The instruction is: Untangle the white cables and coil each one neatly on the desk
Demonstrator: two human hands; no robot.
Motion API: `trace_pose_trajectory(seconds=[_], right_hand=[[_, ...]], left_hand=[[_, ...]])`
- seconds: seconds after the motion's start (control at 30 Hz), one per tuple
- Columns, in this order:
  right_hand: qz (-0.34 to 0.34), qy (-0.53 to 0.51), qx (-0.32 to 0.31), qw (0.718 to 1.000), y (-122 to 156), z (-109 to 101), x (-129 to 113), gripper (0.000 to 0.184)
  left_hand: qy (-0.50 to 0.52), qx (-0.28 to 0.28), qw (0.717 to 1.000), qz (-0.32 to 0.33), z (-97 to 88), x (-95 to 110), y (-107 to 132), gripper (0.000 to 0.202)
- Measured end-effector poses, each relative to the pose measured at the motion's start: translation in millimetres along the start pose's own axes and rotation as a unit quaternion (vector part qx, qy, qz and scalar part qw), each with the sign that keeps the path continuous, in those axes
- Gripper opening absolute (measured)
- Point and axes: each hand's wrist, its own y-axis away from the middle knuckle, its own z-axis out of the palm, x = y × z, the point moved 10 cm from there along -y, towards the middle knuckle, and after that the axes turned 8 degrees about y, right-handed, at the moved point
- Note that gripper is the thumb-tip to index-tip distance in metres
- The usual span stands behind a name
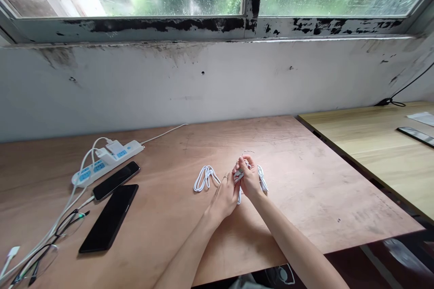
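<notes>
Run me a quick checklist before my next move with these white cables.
1. White cable in both hands: left hand and right hand are together on it: ok.
2. Small piece between the fingers: what it is: cannot tell.
3. Coiled white cable on the plywood table: apart from the left hand: ok.
4. Black smartphone: well left of the hands: ok.
5. Eyeglasses and white cord: whether they touch: cannot tell.

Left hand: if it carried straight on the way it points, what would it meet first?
The right hand, just ahead of the left hand, with a white cable between them; depth is unclear.
</notes>
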Motion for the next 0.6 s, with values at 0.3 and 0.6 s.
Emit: trace_pose_trajectory(seconds=[0.3,0.6], right_hand=[[-0.011,0.04,-0.038,0.998,2.5,8.5,-6.8,0.026],[0.011,0.122,-0.052,0.991,4.7,6.5,9.8,0.026]], left_hand=[[0.019,-0.032,0.999,-0.033,1.8,-4.5,-1.3,0.034],[-0.142,-0.03,0.981,-0.131,-8.8,-8.9,2.3,0.029]])
